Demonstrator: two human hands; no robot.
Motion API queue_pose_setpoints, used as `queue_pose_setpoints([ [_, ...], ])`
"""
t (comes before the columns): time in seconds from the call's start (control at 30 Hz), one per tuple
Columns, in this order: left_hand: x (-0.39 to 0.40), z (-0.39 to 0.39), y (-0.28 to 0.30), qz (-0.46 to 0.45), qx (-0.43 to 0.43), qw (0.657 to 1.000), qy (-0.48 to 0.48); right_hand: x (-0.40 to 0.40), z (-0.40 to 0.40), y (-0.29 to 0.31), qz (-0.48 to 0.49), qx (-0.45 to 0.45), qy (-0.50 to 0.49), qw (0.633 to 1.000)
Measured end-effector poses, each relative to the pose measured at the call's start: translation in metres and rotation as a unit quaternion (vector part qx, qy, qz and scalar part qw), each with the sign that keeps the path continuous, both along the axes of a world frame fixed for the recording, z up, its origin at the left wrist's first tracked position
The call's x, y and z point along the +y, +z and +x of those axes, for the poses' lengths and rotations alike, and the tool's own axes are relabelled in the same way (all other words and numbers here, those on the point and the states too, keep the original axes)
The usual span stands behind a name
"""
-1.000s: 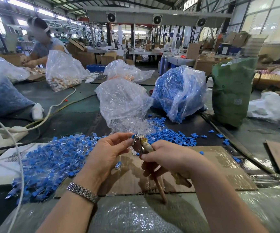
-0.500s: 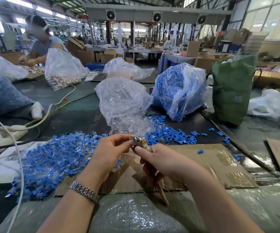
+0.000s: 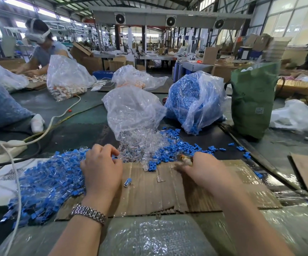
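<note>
By the left hand [image 3: 101, 172], blue-capped clear pieces [image 3: 48, 182].

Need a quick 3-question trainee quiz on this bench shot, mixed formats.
1. True or false: the right hand holds a tool.
2. Which wrist bears the watch? A left, B right, C neither.
3. Fill in: the lone blue part near the left hand lies on the ____.
Key: 1 true; 2 A; 3 cardboard.
</note>
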State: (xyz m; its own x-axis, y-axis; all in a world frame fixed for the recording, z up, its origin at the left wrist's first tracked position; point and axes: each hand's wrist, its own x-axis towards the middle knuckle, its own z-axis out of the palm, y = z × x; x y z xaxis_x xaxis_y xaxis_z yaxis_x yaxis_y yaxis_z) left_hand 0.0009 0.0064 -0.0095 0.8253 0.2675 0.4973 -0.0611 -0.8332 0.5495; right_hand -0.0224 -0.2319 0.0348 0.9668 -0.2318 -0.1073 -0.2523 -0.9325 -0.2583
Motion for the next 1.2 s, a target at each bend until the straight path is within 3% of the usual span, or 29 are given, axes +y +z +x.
queue_pose_setpoints([
  [0.1, -0.007, 0.001, -0.004, 0.054, -0.003, 0.995, -0.084, -0.001, 0.001, -0.011, -0.082, 0.001, -0.018, 0.997],
  [0.2, -0.022, 0.000, -0.011, 0.106, 0.023, 0.970, -0.216, 0.010, 0.004, -0.010, -0.081, -0.051, 0.008, 0.995],
  [0.33, -0.025, 0.001, -0.015, 0.151, 0.041, 0.962, -0.224, 0.042, 0.008, -0.005, 0.010, -0.108, 0.144, 0.984],
  [0.53, -0.027, 0.001, -0.012, 0.162, 0.044, 0.961, -0.221, 0.066, 0.018, -0.010, -0.025, -0.064, 0.162, 0.984],
  [1.0, -0.024, 0.001, -0.010, 0.059, 0.039, 0.974, -0.217, 0.062, 0.018, -0.025, -0.064, -0.110, 0.196, 0.972],
  [1.07, -0.023, 0.002, -0.010, 0.028, 0.034, 0.975, -0.217, 0.063, 0.018, -0.026, -0.030, -0.124, 0.186, 0.974],
  [1.2, -0.021, 0.001, -0.006, -0.089, 0.044, 0.966, -0.237, 0.055, 0.017, -0.030, 0.143, -0.168, 0.161, 0.962],
])
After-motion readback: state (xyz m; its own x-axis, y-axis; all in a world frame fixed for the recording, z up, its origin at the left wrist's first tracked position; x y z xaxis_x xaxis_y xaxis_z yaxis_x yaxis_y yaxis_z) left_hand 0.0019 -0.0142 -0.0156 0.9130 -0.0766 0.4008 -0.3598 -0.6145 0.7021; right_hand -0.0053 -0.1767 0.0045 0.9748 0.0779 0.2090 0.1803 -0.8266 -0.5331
